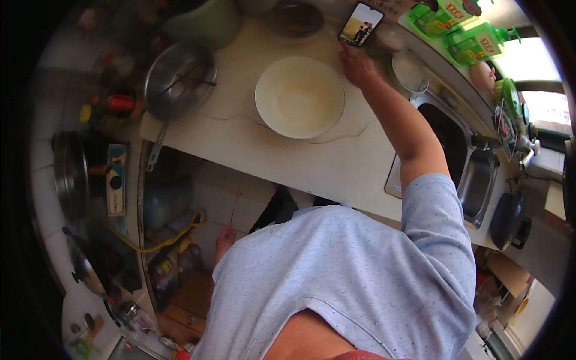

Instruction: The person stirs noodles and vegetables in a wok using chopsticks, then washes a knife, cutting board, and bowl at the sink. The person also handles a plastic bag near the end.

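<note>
My right hand (358, 67) reaches out over the counter with its index finger extended to the lower edge of a smartphone (361, 24). The lit screen displays a picture of people outdoors; whether the fingertip touches the glass is hard to tell. Nothing is held in that hand. Just left of it, on the pale countertop (279, 157), rests a wide cream-coloured bowl (299, 96) with a thin dark rim. My left hand (225, 238) hangs low at my side, partly hidden by my shirt, and its fingers are too small to make out.
A steel pan (180, 81) with dark sticks across it stands left, its handle past the counter edge. To the right are a sink (479, 180), a small bowl (409, 72) and green detergent bottles (474, 45). A yellow hose (166, 245) loops below the counter.
</note>
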{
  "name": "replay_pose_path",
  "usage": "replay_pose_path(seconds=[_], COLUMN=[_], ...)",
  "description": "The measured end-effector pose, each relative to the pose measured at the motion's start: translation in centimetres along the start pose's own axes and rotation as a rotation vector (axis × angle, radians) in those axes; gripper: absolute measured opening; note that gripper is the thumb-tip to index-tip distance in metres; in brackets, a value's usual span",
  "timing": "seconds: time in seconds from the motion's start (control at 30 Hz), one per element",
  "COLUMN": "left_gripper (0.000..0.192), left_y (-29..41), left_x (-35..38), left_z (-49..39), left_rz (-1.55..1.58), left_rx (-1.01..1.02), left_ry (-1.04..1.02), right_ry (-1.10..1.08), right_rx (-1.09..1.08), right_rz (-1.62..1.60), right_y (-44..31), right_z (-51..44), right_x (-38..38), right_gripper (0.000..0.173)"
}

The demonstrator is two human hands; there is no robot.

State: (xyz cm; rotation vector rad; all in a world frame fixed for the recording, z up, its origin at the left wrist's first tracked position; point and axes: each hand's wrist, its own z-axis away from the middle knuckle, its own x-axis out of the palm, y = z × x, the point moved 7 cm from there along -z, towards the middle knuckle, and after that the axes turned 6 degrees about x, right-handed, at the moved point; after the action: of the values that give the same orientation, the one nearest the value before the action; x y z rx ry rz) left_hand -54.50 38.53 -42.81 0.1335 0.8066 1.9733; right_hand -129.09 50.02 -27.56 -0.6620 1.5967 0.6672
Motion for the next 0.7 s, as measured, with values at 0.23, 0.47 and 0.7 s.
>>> replay_pose_path(seconds=[0.23,0.47,0.7], left_gripper=[0.043,0.042,0.043], left_y=[3.6,-0.9,0.3], left_x=[2.2,1.5,2.5], left_z=[2.4,0.0,-0.7], left_rz=[0.064,0.259,0.209], left_rx=[-0.005,-0.063,-0.022], left_ry=[0.059,0.047,0.021], right_ry=[-0.042,-0.050,-0.040], right_rx=[-0.012,-0.026,-0.098], right_rz=[0.129,0.178,0.095], right_y=[0.3,0.6,0.4], right_z=[-1.6,-1.7,0.9], right_x=[1.8,1.2,0.1], right_gripper=[0.035,0.039,0.036])
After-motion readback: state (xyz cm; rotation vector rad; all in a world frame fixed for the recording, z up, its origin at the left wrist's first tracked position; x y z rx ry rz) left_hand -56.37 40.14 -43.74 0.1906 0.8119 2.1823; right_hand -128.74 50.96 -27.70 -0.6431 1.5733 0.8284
